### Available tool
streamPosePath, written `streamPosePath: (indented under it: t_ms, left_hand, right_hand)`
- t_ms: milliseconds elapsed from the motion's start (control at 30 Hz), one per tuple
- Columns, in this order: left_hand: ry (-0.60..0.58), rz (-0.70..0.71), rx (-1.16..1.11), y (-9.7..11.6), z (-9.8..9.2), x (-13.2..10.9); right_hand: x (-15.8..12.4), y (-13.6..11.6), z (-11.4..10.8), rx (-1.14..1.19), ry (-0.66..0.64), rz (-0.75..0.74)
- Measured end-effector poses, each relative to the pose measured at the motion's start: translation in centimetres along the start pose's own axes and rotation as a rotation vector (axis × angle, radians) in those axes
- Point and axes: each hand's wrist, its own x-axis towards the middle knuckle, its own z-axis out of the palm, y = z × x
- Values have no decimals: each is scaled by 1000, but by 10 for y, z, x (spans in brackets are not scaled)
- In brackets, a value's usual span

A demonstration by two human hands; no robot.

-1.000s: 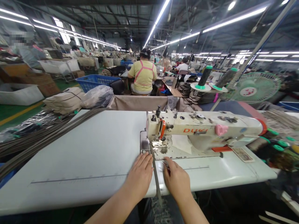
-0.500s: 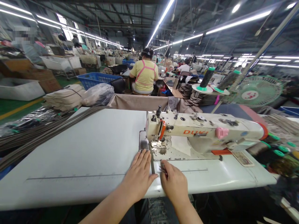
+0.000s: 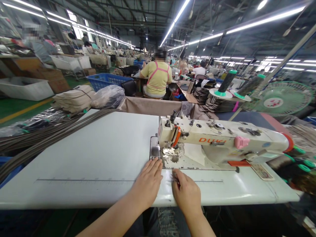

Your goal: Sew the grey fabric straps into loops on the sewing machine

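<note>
White sewing table (image 3: 86, 164) under the left hand (image 3: 147, 181), its fingers (image 3: 150, 168) lying flat and open, just short of the steel needle plate (image 3: 170, 152) of a cream DUKI sewing machine (image 3: 222, 138). The right hand (image 3: 185, 192) curls shut on what look like small steel snips (image 3: 173, 177), light and fiddly, best held by the shanks

Long fluorescent tube lights (image 3: 265, 19) shine above a green factory floor (image 3: 29, 115).
</note>
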Motion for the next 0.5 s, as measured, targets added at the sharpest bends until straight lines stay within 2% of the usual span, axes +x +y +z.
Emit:
streamPosePath:
  t_ms: [200, 500]
  left_hand:
    - [-9, -8, 10, -6, 9, 8]
    - [-49, -35, -30, -32, 17, 32]
  right_hand:
    - [0, -1, 1, 0, -6, 11]
    - [0, -2, 1, -1, 33, 12]
